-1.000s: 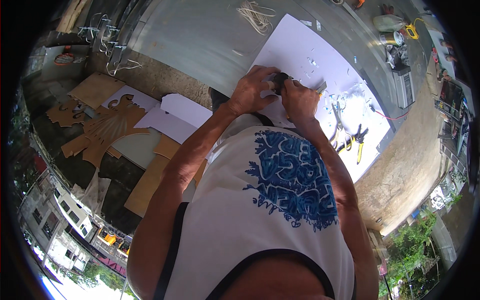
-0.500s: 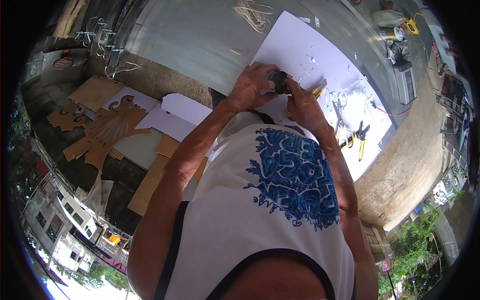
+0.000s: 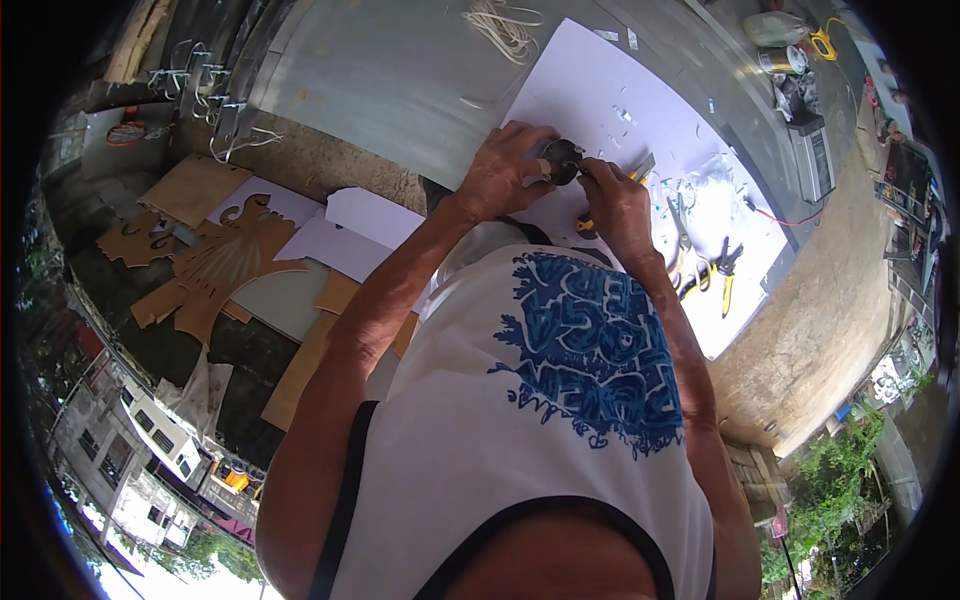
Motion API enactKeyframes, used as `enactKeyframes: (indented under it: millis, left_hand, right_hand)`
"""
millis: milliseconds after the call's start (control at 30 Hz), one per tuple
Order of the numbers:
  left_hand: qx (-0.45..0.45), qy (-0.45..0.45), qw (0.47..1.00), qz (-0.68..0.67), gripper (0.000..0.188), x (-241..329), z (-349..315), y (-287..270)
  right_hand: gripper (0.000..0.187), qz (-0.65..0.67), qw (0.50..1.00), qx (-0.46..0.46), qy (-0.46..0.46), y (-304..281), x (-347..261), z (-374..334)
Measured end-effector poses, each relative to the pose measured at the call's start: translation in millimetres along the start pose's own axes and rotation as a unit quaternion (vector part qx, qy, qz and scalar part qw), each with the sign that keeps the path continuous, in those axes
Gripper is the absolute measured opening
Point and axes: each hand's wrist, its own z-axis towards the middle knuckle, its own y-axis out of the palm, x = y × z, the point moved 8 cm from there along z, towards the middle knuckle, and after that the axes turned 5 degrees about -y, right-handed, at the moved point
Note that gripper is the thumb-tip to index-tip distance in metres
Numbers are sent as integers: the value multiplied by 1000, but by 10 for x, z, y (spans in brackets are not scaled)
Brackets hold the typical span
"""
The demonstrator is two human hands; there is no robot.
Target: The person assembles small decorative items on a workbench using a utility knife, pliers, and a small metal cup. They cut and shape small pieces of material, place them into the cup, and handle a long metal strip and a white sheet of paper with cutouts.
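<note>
Between my hands is a small, dark, round object (image 3: 562, 161), its kind not clear to me. My left hand (image 3: 506, 170) curls round its left side and grips it. At its right edge, the fingers of my right hand (image 3: 615, 205) are pinched together; what they hold, if anything, is too small to make out. Below lies a white sheet (image 3: 575, 85) on the grey table. A yellow and black utility knife (image 3: 640, 172) lies partly behind my right hand. To the right are scissors (image 3: 680, 222) and yellow-handled pliers (image 3: 725, 275).
Clear scraps (image 3: 712, 180) litter the sheet. A coil of pale cord (image 3: 503, 30) lies at the back. Farther right stand a grey metal box (image 3: 812, 160) and a tin can (image 3: 785, 60). Cut brown boards (image 3: 225, 255) and white sheets (image 3: 370, 220) lie at my left.
My right hand has drawn slightly right, off the top of the round object to its edge. More of the object's face shows now. The left hand keeps its hold.
</note>
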Motion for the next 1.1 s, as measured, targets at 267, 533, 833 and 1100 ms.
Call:
enactKeyframes:
  millis: [267,533,833,1100]
  left_hand:
    - [-12,32,999,32,24,45,16,-7]
    - [25,26,999,-4,37,31,-39,-21]
    - [4,49,998,44,31,65,-22,-32]
    - [-43,73,987,135,15,135,-2,-60]
  right_hand:
    - [11,77,996,39,39,-46,2,45]
    - [12,79,987,58,129,-58,50,63]
    - [10,85,985,107,105,-104,86,31]
    - [11,79,987,111,88,-118,8,23]
